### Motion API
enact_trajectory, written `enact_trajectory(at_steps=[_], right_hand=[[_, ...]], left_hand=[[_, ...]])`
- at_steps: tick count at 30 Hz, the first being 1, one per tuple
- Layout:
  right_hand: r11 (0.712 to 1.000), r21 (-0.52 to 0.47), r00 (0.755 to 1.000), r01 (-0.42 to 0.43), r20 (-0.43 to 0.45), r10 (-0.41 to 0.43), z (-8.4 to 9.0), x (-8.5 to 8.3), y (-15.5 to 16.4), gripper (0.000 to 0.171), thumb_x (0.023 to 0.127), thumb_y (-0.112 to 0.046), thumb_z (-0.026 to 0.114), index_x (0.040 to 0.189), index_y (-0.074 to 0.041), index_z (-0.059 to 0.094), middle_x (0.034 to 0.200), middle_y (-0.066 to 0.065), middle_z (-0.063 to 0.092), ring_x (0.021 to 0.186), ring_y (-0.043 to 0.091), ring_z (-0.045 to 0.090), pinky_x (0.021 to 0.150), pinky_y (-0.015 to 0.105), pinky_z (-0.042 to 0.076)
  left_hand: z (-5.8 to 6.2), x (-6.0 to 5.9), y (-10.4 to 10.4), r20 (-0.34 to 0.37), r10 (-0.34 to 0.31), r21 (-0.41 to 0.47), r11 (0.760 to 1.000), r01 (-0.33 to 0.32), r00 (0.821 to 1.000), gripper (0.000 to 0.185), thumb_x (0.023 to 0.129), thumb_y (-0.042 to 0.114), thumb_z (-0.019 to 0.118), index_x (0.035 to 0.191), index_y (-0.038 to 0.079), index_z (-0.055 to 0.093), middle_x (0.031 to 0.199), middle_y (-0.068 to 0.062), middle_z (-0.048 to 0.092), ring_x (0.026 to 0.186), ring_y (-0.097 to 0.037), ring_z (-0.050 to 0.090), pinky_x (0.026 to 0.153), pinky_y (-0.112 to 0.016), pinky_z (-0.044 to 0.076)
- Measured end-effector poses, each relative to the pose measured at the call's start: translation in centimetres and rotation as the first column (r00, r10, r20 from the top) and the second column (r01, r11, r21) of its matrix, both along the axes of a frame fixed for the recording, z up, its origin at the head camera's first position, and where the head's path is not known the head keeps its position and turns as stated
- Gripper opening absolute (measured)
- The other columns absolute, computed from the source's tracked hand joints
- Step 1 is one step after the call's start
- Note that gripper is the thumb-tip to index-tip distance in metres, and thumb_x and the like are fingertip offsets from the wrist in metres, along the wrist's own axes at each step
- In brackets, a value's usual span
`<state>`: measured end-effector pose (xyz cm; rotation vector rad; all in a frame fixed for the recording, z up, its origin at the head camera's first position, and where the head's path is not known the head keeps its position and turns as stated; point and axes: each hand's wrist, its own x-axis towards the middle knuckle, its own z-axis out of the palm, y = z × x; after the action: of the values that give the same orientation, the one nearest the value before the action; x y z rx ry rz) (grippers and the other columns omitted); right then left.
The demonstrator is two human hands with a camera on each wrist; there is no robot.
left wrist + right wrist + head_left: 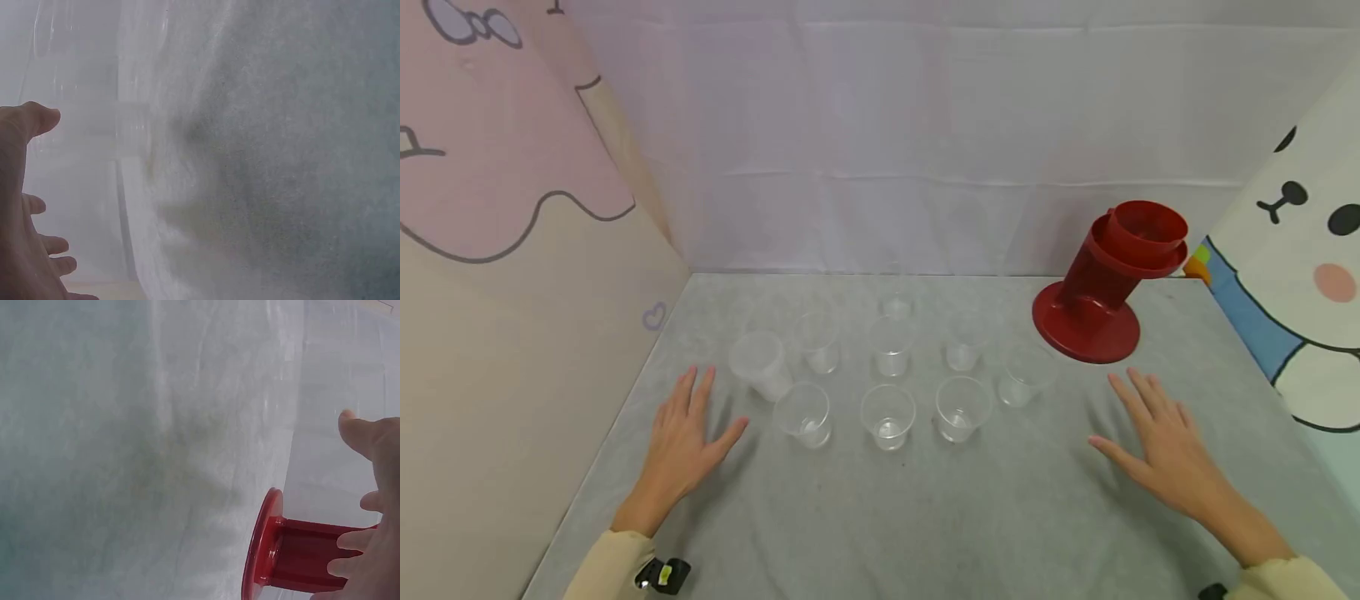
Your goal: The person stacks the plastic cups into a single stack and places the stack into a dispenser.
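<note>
My left hand point(683, 450) hovers over the left part of the table with spread fingers, holding nothing. Nearest to it is a cloudier, whitish plastic cup point(762, 365). Several clear plastic cups stand in rough rows across the middle, among them a front left cup point(803, 415), a front middle cup point(888, 417) and a front right cup point(961, 408). On the right, my right hand point(1165, 450) is also spread and holds nothing. Beyond its fingertips stands a red cylindrical holder point(1086, 321) on a round base, with a red cup-like piece point(1147, 225) in its top.
A grey cloth covers the table point(925, 525). White sheeting point(925, 150) hangs along the back edge. Printed panels with cartoon drawings stand at the left point(512, 350) and right point(1307, 317). A small black device point(666, 575) sits at my left cuff.
</note>
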<state>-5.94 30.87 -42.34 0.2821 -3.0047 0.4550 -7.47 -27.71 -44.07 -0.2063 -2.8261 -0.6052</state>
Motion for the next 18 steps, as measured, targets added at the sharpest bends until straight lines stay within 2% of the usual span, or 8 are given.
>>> enact_trajectory(at_steps=[4, 7, 14, 18], right_hand=[[0.997, -0.075, 0.998, -0.027, -0.060, 0.023, 0.4, 0.0, -0.2, 0.095, 0.074, -0.033, 0.081, 0.148, -0.009, 0.028, 0.142, 0.029, 0.031, 0.128, 0.049, 0.026, 0.087, 0.075, 0.028], [0.989, -0.140, 0.995, -0.046, -0.090, 0.033, 0.6, -0.1, -0.6, 0.093, 0.071, -0.026, 0.084, 0.146, -0.007, 0.033, 0.139, 0.027, 0.036, 0.122, 0.046, 0.035, 0.080, 0.072, 0.038], [0.969, -0.247, 0.994, -0.022, -0.108, -0.005, 1.2, 0.0, -1.3, 0.086, 0.071, -0.020, 0.085, 0.142, -0.008, 0.039, 0.133, 0.023, 0.043, 0.115, 0.041, 0.041, 0.078, 0.068, 0.043], [0.958, -0.285, 0.993, -0.018, -0.116, -0.016, 1.5, 0.0, -1.7, 0.082, 0.070, -0.018, 0.085, 0.139, -0.005, 0.042, 0.129, 0.022, 0.046, 0.110, 0.039, 0.045, 0.075, 0.064, 0.046]], left_hand=[[0.1, 0.0, -0.1, -0.049, -0.010, 0.033, 0.999, 0.011, 0.999, 0.087, 0.080, 0.038, 0.072, 0.147, 0.004, 0.028, 0.146, -0.027, 0.027, 0.131, -0.048, 0.025, 0.096, -0.067, 0.024], [0.2, 0.1, -0.1, -0.053, -0.008, 0.074, 0.997, 0.012, 0.999, 0.086, 0.080, 0.035, 0.074, 0.146, 0.004, 0.030, 0.147, -0.026, 0.027, 0.129, -0.049, 0.028, 0.094, -0.067, 0.026], [0.3, 0.0, 0.1, 0.010, 0.001, 0.189, 0.982, -0.003, 1.000, 0.086, 0.082, 0.033, 0.073, 0.149, 0.010, 0.025, 0.151, -0.019, 0.022, 0.134, -0.044, 0.025, 0.095, -0.068, 0.027], [0.3, -0.2, 0.3, 0.018, -0.002, 0.279, 0.960, -0.003, 1.000, 0.085, 0.083, 0.028, 0.074, 0.149, 0.009, 0.023, 0.149, -0.020, 0.026, 0.133, -0.042, 0.027, 0.096, -0.065, 0.030]])
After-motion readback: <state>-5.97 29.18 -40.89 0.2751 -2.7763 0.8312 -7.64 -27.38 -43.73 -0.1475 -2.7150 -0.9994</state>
